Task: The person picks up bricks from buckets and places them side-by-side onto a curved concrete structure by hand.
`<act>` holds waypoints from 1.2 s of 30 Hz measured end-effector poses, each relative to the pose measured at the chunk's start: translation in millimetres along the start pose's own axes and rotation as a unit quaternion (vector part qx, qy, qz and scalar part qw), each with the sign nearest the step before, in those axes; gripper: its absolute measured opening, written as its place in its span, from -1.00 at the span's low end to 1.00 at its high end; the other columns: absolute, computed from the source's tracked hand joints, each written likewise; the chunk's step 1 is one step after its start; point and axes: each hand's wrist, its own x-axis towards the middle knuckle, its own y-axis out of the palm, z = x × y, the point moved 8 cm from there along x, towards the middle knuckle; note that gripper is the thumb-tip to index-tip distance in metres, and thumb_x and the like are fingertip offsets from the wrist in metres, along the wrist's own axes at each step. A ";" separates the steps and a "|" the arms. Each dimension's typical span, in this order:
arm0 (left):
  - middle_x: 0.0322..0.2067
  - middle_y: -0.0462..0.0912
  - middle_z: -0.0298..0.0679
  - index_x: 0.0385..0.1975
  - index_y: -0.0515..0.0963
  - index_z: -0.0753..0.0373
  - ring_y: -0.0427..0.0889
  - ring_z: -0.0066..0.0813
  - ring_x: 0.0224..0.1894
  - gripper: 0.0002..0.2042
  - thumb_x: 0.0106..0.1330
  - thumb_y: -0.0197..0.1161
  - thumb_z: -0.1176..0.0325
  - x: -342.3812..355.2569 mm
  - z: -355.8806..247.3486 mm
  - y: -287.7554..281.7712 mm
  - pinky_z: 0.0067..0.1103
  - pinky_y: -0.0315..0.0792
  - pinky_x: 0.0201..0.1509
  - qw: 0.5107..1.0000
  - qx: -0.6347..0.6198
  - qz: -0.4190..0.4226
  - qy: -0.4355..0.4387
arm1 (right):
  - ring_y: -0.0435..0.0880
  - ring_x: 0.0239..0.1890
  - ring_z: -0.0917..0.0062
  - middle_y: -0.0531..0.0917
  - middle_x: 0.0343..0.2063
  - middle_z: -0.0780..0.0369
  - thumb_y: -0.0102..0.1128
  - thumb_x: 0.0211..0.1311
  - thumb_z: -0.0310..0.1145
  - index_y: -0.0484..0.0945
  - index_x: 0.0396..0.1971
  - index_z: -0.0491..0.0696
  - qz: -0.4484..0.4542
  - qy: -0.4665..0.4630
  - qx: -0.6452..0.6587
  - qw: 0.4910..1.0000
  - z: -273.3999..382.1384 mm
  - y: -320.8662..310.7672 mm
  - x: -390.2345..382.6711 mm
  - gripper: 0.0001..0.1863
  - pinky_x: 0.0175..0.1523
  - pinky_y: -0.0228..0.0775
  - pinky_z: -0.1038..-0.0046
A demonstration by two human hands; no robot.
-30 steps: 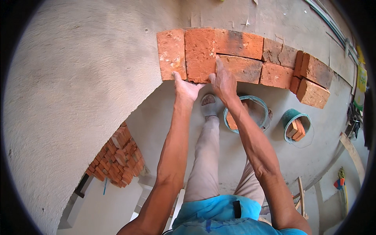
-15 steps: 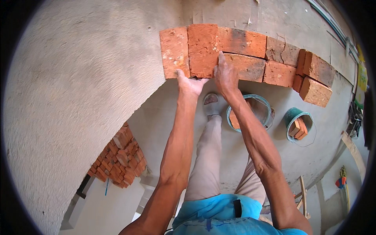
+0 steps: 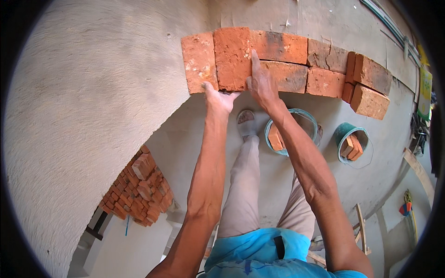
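Observation:
A crosswise orange-red brick (image 3: 233, 59) lies near the left end of a brick row. A paler end brick (image 3: 200, 62) touches its left side. My left hand (image 3: 219, 98) is at the near edge of these two, thumb against the paler brick, other fingers partly hidden beneath the orange-red one. My right hand (image 3: 264, 85) grips the orange-red brick along its right side, index finger stretched up by the seam and thumb near its lower corner. Right of that seam, two lengthwise bricks lie side by side, the far one (image 3: 279, 46) dark-stained and the near one (image 3: 283, 76) beside my right hand.
Loose bricks (image 3: 371, 76) sit stacked at the row's right end. Below stand a large green bucket (image 3: 296, 111) and a smaller green bucket (image 3: 343, 132), both holding bricks. A brick pile (image 3: 139, 187) lies lower left, beside the rough plastered wall (image 3: 92, 92).
The view has shifted slightly, so the brick row sits a little further left. Both hands stay at the orange-red brick, the right index finger still along its right side.

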 end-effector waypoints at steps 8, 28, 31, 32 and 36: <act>0.51 0.04 -0.07 0.52 -0.01 0.05 0.01 0.11 0.53 -0.31 0.55 -0.58 -0.24 6.6 -5.3 7.8 0.30 -0.10 0.46 0.998 0.048 -0.042 0.000 | 0.64 -0.38 -0.16 0.61 -0.45 -0.23 0.11 0.05 -0.57 0.06 0.42 -0.30 -0.018 -0.008 -0.003 1.000 -4.8 5.4 -2.6 -0.15 -0.23 0.45 -0.03; 0.28 0.33 0.19 0.28 0.32 0.45 0.33 0.15 0.31 -0.27 0.30 0.35 0.01 -101.8 -59.6 106.7 -0.20 0.25 0.39 0.469 0.746 0.010 0.473 | 0.68 -0.28 -0.04 0.68 -0.38 -0.04 0.13 0.20 -0.49 0.53 0.06 -0.18 0.103 0.110 0.123 0.981 -85.8 18.9 -242.9 -0.61 -0.13 0.51 0.10; 0.36 0.23 0.17 0.36 0.24 0.41 0.13 0.13 0.46 -0.19 0.31 0.29 -0.11 -49.2 -68.6 132.3 -0.13 0.07 0.50 0.312 0.778 0.040 0.545 | 0.66 -0.24 -0.08 0.67 -0.32 -0.10 0.16 0.19 -0.46 0.54 0.03 -0.18 0.241 0.122 0.038 0.962 -128.9 66.2 -325.7 -0.62 -0.12 0.51 0.02; 0.37 0.20 0.17 0.38 0.21 0.40 0.11 0.12 0.47 -0.16 0.32 0.25 -0.16 -30.2 -69.5 131.1 -0.11 0.04 0.51 0.287 0.798 0.032 0.529 | 0.65 -0.24 -0.08 0.66 -0.32 -0.11 0.17 0.18 -0.45 0.53 0.04 -0.18 0.229 0.118 0.026 0.966 -137.3 69.2 -342.8 -0.61 -0.11 0.51 0.01; 0.43 0.09 0.13 0.45 0.08 0.35 0.03 0.06 0.50 -0.03 0.32 0.05 -0.40 7.1 -63.6 114.9 -0.03 -0.07 0.52 0.233 0.837 0.007 0.495 | 0.61 -0.10 -0.11 0.64 -0.18 -0.16 0.23 0.05 -0.50 0.51 0.10 -0.21 0.045 0.139 -0.023 0.989 -160.0 30.5 -331.3 -0.48 0.08 0.45 0.07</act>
